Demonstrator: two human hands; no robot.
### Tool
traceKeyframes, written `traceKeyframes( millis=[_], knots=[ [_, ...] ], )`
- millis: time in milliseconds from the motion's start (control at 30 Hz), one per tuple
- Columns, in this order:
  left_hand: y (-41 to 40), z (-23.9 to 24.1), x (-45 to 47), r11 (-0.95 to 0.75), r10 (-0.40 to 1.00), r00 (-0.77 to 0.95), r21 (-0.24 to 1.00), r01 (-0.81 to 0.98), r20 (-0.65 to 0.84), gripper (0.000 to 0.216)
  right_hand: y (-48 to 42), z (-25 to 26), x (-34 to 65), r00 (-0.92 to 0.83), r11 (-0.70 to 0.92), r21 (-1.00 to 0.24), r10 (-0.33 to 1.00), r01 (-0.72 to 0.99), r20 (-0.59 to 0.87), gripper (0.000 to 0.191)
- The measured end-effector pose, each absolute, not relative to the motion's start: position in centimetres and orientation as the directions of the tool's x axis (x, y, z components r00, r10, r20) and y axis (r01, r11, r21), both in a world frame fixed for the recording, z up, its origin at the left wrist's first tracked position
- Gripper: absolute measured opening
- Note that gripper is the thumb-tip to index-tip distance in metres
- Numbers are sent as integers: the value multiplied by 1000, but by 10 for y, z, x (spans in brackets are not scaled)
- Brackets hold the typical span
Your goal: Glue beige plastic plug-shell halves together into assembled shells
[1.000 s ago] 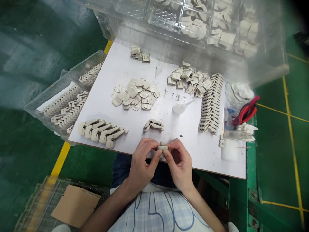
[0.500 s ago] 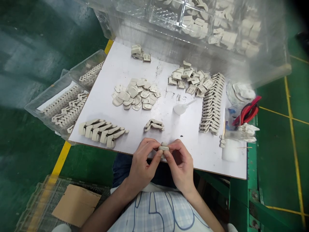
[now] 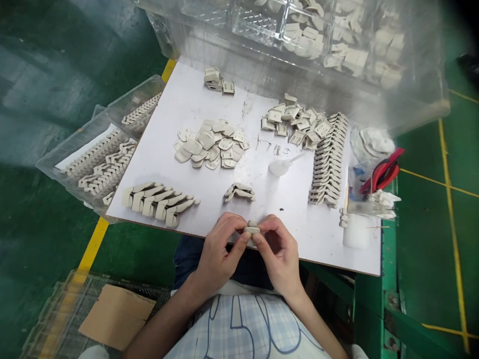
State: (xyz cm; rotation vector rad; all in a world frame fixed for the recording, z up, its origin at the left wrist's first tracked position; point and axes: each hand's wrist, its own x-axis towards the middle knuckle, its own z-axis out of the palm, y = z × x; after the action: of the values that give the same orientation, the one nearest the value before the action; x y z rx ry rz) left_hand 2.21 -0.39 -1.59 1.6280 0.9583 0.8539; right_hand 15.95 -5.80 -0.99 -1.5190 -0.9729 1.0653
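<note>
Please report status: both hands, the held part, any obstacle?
Left hand, right hand: pinching small, rounded beige plastic part. Part by near edge of white flat tabletop. Nothing visibly blocking hands.

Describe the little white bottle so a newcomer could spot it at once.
On the white tabletop, look beyond the right hand, between the heap of flat pieces and the long stacked row. There sits the bottle. Unlike the beige parts around it, it is whitish and rounded, with a thin spout slanting to the right.
</note>
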Motion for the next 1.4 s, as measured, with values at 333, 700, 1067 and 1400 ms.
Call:
traceKeyframes(
  millis=[333,700,1067,1400],
  knots=[
    [-7,-16,25,-70,912,411,988,136,8,18,-56,-9,156,303,-184,-981,940,68,-155,19],
    [-6,-9,21,3,908,415,995,104,-46,24,-58,-7,154,327,-149,-984,938,94,-111,16],
    [-14,-6,23,-27,930,368,997,68,0,23,-59,3,161,238,-109,-994,966,31,-98,9],
    [-19,0,25,156,948,299,976,-149,-106,24,-63,-1,169,121,16,-993,992,121,31,26]
  ],
)
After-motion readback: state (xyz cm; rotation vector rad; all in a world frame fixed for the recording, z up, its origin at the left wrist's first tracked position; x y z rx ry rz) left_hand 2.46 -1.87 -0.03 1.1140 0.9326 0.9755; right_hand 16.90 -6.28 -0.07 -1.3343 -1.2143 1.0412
